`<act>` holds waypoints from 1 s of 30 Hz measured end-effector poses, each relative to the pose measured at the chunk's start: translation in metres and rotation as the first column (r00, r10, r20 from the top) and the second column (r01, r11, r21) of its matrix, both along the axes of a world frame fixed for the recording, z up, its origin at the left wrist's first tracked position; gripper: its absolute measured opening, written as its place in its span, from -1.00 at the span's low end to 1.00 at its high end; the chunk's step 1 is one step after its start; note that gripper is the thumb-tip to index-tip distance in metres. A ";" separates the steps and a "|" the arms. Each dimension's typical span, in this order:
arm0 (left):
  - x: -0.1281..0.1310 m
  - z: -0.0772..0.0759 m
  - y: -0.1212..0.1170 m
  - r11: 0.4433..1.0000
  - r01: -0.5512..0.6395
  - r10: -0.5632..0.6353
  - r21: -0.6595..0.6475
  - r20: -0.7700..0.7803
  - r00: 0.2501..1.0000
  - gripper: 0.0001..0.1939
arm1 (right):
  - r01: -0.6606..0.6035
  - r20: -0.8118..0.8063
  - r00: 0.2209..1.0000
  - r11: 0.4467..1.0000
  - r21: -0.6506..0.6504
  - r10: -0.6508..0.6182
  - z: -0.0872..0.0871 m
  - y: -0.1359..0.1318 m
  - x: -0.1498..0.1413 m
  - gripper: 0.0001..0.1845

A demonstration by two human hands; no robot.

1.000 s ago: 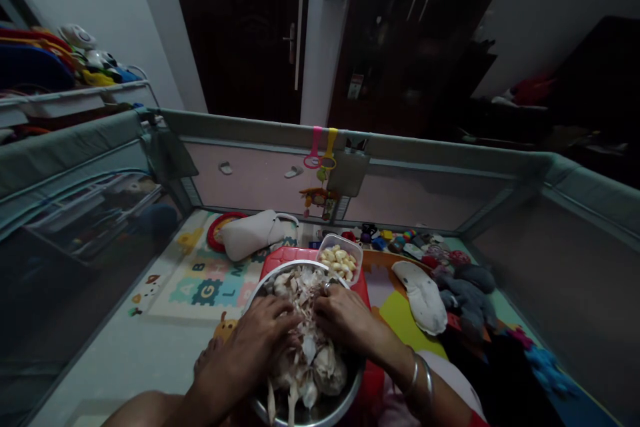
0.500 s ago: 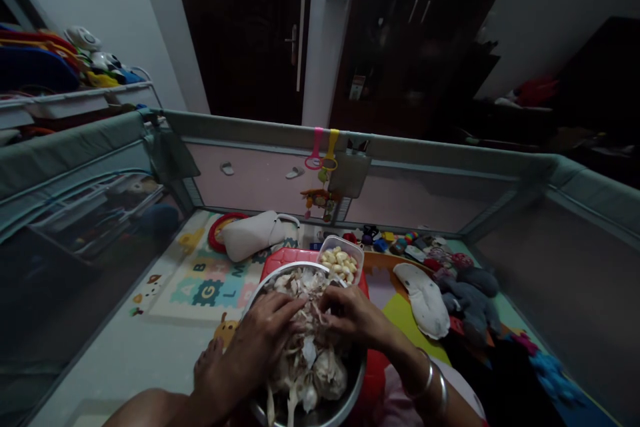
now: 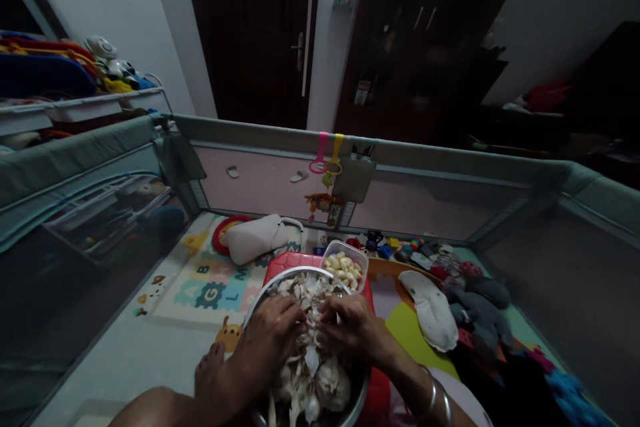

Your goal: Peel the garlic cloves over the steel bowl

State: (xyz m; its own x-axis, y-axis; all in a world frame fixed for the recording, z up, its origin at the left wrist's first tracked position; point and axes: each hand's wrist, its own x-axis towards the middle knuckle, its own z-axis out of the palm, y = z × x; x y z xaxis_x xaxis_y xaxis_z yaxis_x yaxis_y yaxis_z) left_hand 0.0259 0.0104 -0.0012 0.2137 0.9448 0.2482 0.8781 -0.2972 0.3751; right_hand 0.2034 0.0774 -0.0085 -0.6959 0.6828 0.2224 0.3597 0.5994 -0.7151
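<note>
Both hands, left hand (image 3: 270, 337) and right hand (image 3: 353, 328), meet over the bowl (image 3: 260, 298), fingers curled on garlic (image 3: 313, 360) and its skins. A tub (image 3: 344, 265) of peeled cloves touches the bowl's far rim. A white pillow (image 3: 253, 238) lies beyond the bowl, a grey plush (image 3: 475, 310) to its right.

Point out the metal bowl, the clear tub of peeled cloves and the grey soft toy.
metal bowl (image 3: 260, 297): head view, on its bare left rim.
clear tub of peeled cloves (image 3: 361, 265): head view, on its right wall.
grey soft toy (image 3: 477, 310): head view, on its body.
</note>
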 end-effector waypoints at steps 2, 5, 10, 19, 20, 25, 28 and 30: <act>-0.001 0.002 0.000 1.000 -0.027 0.027 -0.001 -0.015 1.000 -0.85 | 0.009 -0.011 1.000 1.000 0.002 -0.009 0.001 0.000 -0.001 -0.95; -0.003 0.003 -0.001 1.000 -0.022 0.021 0.016 0.025 0.999 -0.82 | 0.014 -0.022 1.000 0.998 0.055 -0.013 0.001 -0.001 -0.002 -0.93; -0.001 0.000 -0.001 0.999 -0.014 0.009 0.030 0.163 0.987 -0.79 | 0.011 -0.010 1.000 0.965 0.261 -0.009 -0.002 -0.008 -0.008 -0.84; -0.001 -0.005 0.004 0.997 0.018 -0.036 0.076 0.232 0.972 -0.78 | 0.062 -0.002 0.998 0.947 0.314 -0.064 -0.004 -0.009 -0.009 -0.77; -0.002 -0.004 0.003 0.998 0.003 -0.017 0.064 0.220 0.975 -0.78 | 0.070 -0.002 0.997 0.954 0.292 -0.073 -0.003 -0.008 -0.008 -0.78; -0.001 -0.001 0.002 0.999 -0.035 0.034 0.011 0.109 0.994 -0.83 | 0.080 -0.062 0.996 0.982 0.171 -0.070 -0.005 -0.004 -0.004 -0.82; 0.000 -0.003 0.002 1.000 -0.015 0.013 0.022 0.104 0.995 -0.82 | 0.050 -0.154 0.988 0.988 0.143 -0.028 -0.008 -0.005 -0.005 -0.82; 0.001 -0.005 0.003 1.000 0.007 -0.011 0.029 0.140 0.990 -0.83 | 0.035 -0.210 0.978 0.989 0.140 -0.005 -0.009 -0.007 -0.008 -0.82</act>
